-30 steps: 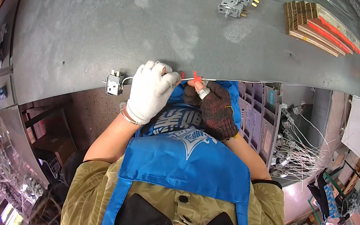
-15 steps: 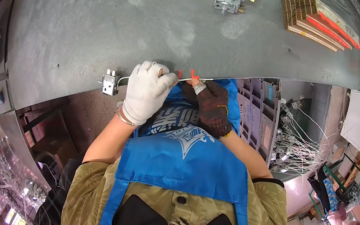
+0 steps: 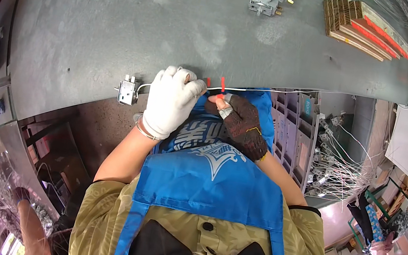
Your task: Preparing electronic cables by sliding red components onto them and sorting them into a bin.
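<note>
My left hand (image 3: 171,101), in a white glove, is closed on a thin white wire (image 3: 246,89) at the table's front edge. One end of the wire runs to a small metal switch-like part (image 3: 127,91) lying on the table to the left. A short red strip (image 3: 209,81) sticks up beside my left fingertips. A second red strip (image 3: 223,84) crosses the wire. My right hand (image 3: 242,122), in a dark glove with bare fingertips, pinches the lower end of that strip, just below the wire.
Several similar metal parts (image 3: 264,2) lie at the far side of the grey table (image 3: 97,21). Stacked wooden boards (image 3: 365,30) sit at the far right. Right of me, a rack holds parts with trailing wires (image 3: 343,171). Another person (image 3: 379,235) is at lower right.
My right hand has moved slightly down and away from the wire, leaving it stretched above my fingers. The red strip now stands across the wire. A hand or arm has appeared at lower left.
</note>
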The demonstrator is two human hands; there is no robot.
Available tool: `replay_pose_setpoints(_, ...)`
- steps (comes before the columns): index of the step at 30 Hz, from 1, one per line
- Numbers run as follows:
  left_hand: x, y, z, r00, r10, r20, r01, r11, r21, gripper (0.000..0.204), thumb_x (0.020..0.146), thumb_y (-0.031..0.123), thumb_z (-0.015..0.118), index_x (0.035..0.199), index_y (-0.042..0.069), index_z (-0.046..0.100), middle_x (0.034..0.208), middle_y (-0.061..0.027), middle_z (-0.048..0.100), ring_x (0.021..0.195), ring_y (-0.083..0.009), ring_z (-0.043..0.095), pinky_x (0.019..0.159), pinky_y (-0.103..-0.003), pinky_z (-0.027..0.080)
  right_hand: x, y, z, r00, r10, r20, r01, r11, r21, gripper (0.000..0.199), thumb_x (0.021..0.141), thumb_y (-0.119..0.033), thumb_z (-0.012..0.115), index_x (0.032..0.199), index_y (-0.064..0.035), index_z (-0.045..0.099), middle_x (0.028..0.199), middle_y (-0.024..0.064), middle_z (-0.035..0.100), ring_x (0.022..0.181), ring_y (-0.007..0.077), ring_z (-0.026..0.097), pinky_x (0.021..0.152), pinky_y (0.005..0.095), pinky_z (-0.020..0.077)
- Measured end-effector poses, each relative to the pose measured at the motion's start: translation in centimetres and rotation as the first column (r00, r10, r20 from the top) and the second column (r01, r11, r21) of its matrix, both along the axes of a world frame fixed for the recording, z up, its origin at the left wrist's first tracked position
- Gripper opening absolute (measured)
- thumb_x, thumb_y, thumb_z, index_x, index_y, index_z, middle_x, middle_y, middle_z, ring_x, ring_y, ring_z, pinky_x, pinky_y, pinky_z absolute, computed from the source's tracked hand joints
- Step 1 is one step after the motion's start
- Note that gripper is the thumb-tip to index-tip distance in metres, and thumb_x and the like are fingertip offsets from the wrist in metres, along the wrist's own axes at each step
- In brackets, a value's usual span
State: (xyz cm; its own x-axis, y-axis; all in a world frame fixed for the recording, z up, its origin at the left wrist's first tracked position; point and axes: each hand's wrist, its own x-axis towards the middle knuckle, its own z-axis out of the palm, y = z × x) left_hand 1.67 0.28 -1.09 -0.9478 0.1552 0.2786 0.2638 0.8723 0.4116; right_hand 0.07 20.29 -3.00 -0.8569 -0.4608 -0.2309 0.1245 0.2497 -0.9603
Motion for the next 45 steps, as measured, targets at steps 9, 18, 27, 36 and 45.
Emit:
replay_pose_setpoints(9,0.1,-0.5,0.0,0.998,-0.055,0.031,0.054,0.998,0.022,0.014,0.075,0.010,0.066,0.088,0.015,0.069,0.088,-0.0002,0.059,0.085,-0.0232,0.056,0.074,-0.037,0.043,0.0,-1.3,-0.6,0.994,0.007,-0.113,0.002,0.997,0.079,0.023,0.096,-0.020,0.061,0.106,-0.0007,0.068,0.091,0.0173,0.069,0.081,0.0279,0.066,0.073,0.0366,0.0510)
replay_pose_setpoints(18,0.1,-0.5,-0.2,0.998,-0.067,-0.004,0.067,0.998,-0.019,0.021,0.074,0.009,0.065,0.092,0.016,0.070,0.088,-0.0005,0.059,0.084,-0.0233,0.056,0.073,-0.037,0.043,-0.9,-2.2,0.9,0.924,-0.033,0.381,0.090,0.987,-0.132,0.028,0.099,-0.024,0.059,0.099,0.0015,0.070,0.084,0.0126,0.071,0.077,0.0169,0.066,0.070,0.0313,0.0511)
replay_pose_setpoints(27,-0.2,-0.5,-0.1,0.999,-0.054,0.004,0.054,0.998,0.022,0.022,0.072,0.010,0.066,0.094,0.016,0.071,0.088,-0.0012,0.060,0.085,-0.0240,0.056,0.072,-0.037,0.044,0.1,-1.3,0.4,1.000,0.003,0.030,-0.004,1.000,0.011,0.023,0.098,-0.021,0.059,0.099,-0.0011,0.071,0.086,0.0112,0.072,0.078,0.0156,0.067,0.070,0.0311,0.0518)
replay_pose_setpoints(36,-0.3,-1.7,2.0,0.987,-0.151,0.060,0.125,0.942,0.311,0.017,0.073,0.008,0.073,0.089,0.013,0.070,0.084,-0.0022,0.060,0.083,-0.0242,0.058,0.072,-0.036,0.048,-1.9,10.9,-1.7,0.677,0.049,0.734,0.580,0.577,-0.574,0.039,0.094,-0.038,0.064,0.121,-0.0100,0.062,0.092,0.0054,0.068,0.072,0.0106,0.059,0.056,0.0230,0.0438)
replay_pose_setpoints(45,-2.6,-1.9,5.1,0.812,-0.447,0.375,0.349,0.887,0.302,0.014,0.081,0.005,0.068,0.095,0.008,0.071,0.085,-0.0062,0.060,0.085,-0.0265,0.060,0.075,-0.034,0.050,-3.3,21.5,2.9,0.771,-0.383,0.509,0.637,0.452,-0.625,0.023,0.102,-0.025,0.053,0.117,-0.0092,0.061,0.080,-0.0013,0.051,0.064,0.0116,0.045,0.051,0.0245,0.0376)
